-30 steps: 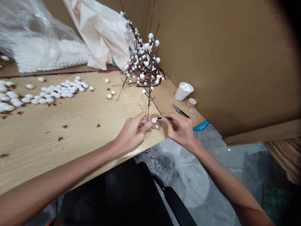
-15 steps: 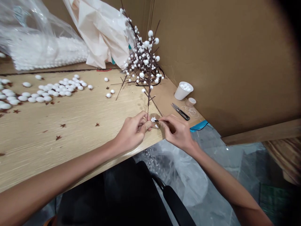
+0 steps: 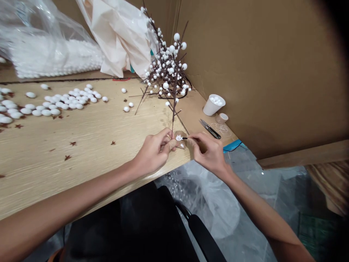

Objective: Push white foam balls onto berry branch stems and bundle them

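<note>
My left hand (image 3: 156,147) is closed, pinching the lower end of a brown artificial berry branch (image 3: 174,103) that stands upright with white balls on its upper twigs. Across from it, my right hand (image 3: 207,149) pinches a thin dark stick (image 3: 184,138). The stick's tip reaches a white patch (image 3: 179,138), perhaps glue, on a small brown piece of card (image 3: 180,133) near the table edge. Both hands are close together, one on each side of the card. Behind the branch lies a heap of more berry branches (image 3: 166,72).
Thread snips (image 3: 209,129), a tape roll (image 3: 222,118) and a white cup of small balls (image 3: 214,104) stand at the right. White balls (image 3: 65,102) and brown star-shaped pieces (image 3: 72,143) lie on the table (image 3: 95,174). A plastic bag (image 3: 57,58) sits at the back.
My right hand has shifted slightly right with the dark stick, showing more of it. My left hand still grips the branch. The whole view has moved a little.
</note>
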